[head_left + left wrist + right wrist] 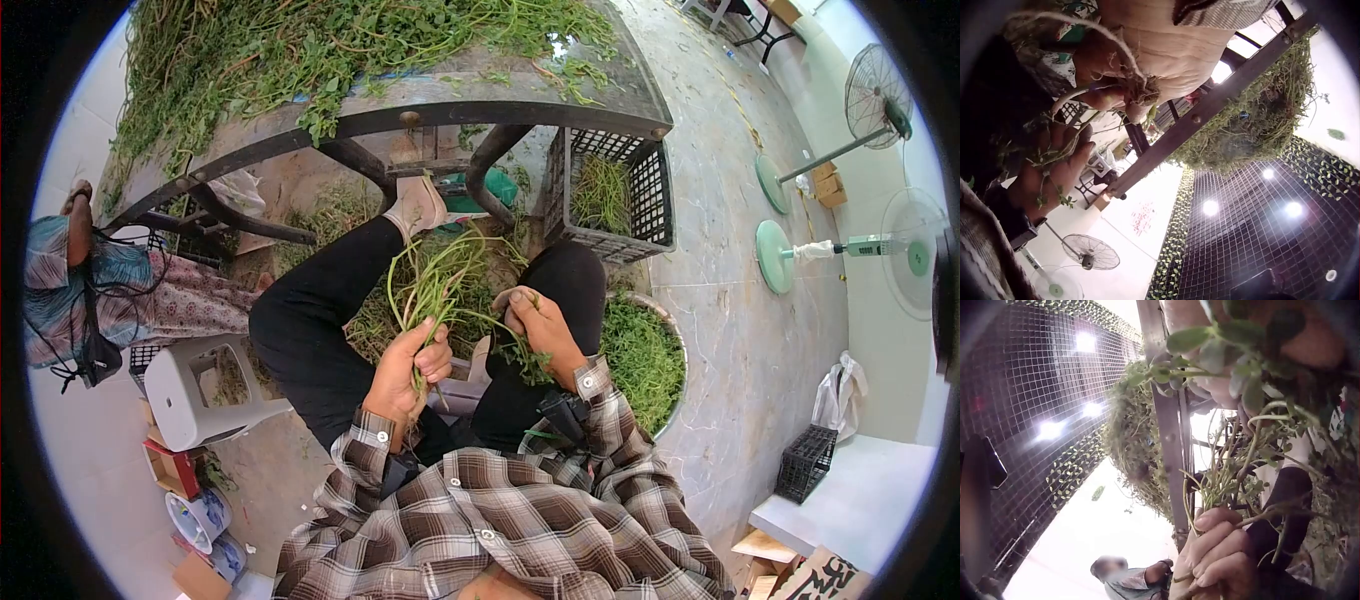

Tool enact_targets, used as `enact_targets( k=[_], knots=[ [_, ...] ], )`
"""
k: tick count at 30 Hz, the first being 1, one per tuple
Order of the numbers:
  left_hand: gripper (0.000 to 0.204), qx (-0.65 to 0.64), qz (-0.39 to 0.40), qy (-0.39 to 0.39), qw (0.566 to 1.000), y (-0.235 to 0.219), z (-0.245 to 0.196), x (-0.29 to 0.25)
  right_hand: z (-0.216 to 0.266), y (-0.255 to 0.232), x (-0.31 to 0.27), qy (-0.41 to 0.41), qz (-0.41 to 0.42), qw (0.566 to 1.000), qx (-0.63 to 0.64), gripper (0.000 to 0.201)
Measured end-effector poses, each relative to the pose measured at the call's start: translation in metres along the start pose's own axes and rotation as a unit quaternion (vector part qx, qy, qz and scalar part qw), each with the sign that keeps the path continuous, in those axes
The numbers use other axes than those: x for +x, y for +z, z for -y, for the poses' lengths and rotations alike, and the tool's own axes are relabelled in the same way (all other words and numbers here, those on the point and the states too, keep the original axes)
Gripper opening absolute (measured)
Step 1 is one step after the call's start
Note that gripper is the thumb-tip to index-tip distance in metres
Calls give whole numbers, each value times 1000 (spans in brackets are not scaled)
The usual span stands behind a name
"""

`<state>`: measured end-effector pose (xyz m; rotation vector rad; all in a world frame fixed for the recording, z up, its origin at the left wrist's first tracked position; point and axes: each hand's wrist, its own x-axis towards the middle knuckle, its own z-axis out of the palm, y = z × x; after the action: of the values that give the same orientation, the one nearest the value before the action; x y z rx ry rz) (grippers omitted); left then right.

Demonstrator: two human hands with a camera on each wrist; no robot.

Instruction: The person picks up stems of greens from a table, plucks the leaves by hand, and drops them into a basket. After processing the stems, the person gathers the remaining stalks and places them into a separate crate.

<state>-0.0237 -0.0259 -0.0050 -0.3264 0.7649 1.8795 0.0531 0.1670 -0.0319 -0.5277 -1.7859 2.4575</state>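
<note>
In the head view the left hand grips a bunch of green stems near their lower ends, the stems fanning upward over the lap. The right hand, beside it, has fingers curled round a leafy sprig whose leaves hang below the palm. A long stem stretches between both hands. In the left wrist view a rooty stem end sticks out of the left hand. Small leaves lie close to the right hand in the right wrist view, with the left hand below.
A table edge bears heaped greens ahead. A black crate with stems stands under its right corner, and a round basket of leafy tips beside the right thigh. At left are a grey stool and another person; fans stand at right.
</note>
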Motion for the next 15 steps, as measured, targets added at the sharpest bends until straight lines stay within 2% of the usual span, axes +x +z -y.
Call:
enact_targets(
  k=[5, 15],
  knots=[
    [25, -3, -2, -5, 1000, -2, 3, 2, 1, 1, -1, 37, -1, 999, -7, 28],
    [25, 2, 1, -6, 1000, 0, 2, 2, -6, -1, 1, 22, -16, 1000, -5, 27]
  ],
)
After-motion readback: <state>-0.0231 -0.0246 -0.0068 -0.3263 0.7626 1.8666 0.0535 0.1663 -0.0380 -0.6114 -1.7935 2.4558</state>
